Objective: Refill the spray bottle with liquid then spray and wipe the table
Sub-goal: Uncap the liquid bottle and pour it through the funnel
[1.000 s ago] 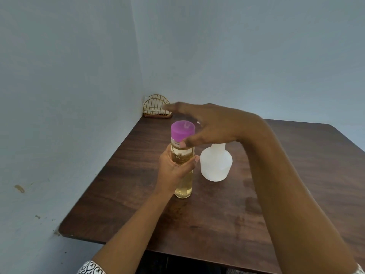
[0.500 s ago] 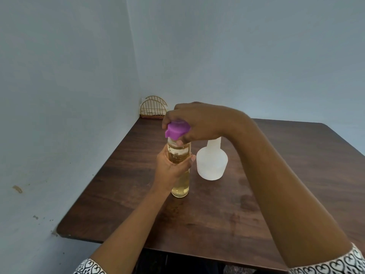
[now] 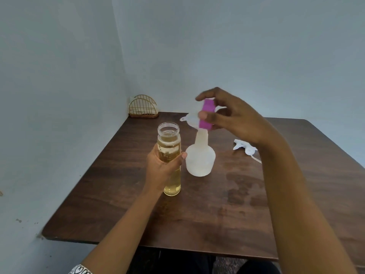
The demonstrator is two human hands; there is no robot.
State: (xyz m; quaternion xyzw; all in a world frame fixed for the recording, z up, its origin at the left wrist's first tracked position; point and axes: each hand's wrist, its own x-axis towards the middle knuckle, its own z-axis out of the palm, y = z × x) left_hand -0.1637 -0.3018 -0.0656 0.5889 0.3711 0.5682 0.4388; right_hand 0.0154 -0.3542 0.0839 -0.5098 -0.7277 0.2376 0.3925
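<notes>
A tall clear bottle (image 3: 169, 139) of yellow liquid stands uncapped on the dark wooden table (image 3: 217, 214). My left hand (image 3: 162, 167) grips it round the middle. To its right stands a white translucent spray bottle (image 3: 200, 159) with a white funnel (image 3: 190, 119) in its neck. My right hand (image 3: 235, 117) pinches the purple cap (image 3: 206, 115) in the air above the funnel. The white spray head (image 3: 245, 148) lies on the table further right, with its tube trailing toward me.
A gold wire napkin holder (image 3: 143, 107) stands in the far left corner against the pale walls. The table's left edge (image 3: 83, 184) runs close to the wall. Damp-looking patches (image 3: 241, 186) mark the wood right of the bottles.
My right hand closed on the purple cap, took it off the yellow bottle and lifted it up and to the right. My left hand kept its hold on the bottle.
</notes>
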